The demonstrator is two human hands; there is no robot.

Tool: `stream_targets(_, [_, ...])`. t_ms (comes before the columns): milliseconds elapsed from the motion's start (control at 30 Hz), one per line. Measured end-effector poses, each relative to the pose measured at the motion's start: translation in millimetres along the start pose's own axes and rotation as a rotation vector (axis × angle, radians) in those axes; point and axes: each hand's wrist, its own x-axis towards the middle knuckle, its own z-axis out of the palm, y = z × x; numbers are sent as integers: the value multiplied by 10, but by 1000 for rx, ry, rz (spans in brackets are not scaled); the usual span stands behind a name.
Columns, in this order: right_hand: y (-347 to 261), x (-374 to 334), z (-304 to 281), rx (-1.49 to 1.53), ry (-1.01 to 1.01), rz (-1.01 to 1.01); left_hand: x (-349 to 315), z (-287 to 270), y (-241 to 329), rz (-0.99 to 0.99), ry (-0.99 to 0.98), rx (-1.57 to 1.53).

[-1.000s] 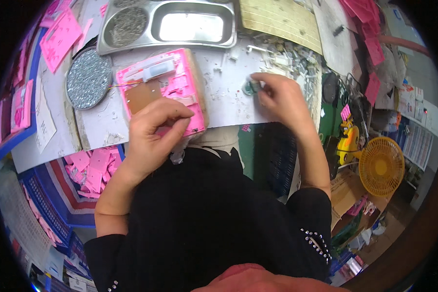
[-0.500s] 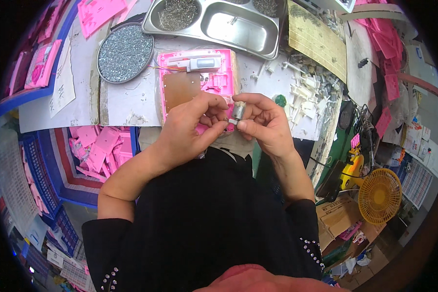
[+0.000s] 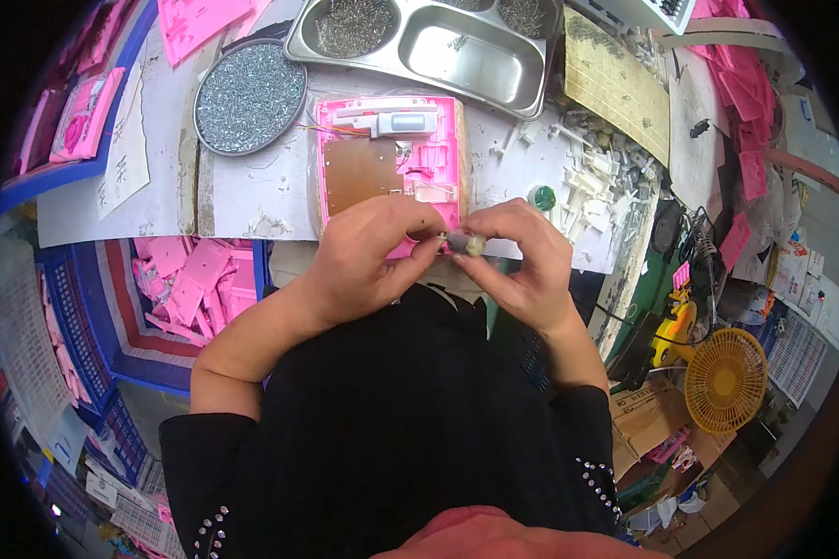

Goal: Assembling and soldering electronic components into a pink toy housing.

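A small silvery motor [image 3: 462, 244] lies sideways between my hands, close to the near edge of the workbench. The thumb and fingers of my right hand [image 3: 529, 261] are closed around its pale end. At the other end, my left hand [image 3: 375, 250] pinches a tiny whitish part, too small to name and mostly covered by the fingertips. Just beyond the hands is an open pink plastic housing [image 3: 449, 154]. Inside it are a brown board [image 3: 359, 170], a grey-white module [image 3: 405, 123] and thin wires. My hands overlap its near edge.
A round dish of small metal screws [image 3: 252, 96] stands left of a steel compartment tray [image 3: 475, 56]. White plastic parts [image 3: 592, 186] and a green-topped container [image 3: 542, 197] are to the right. Pink parts fill a blue-edged bin [image 3: 126, 359] at lower left. A yellow fan [image 3: 725, 380] stands at right.
The motor has turned from upright to sideways, and my right hand's grip has shifted toward its pale end. My left fingers remain pinched beside it. The whole view has shifted slightly.
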Motion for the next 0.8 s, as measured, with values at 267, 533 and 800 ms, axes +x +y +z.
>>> stream_targets(267, [6,13,55,27,0,-144,-40,-49,-21,-147,23,-247])
stream_targets(533, [-93,2,174,229,9,25,-101,-111,-14,-109,82,-113])
stream_targets(800, [-90,66,207,192,33,-23,-123,-110,-18,-149,140,-149])
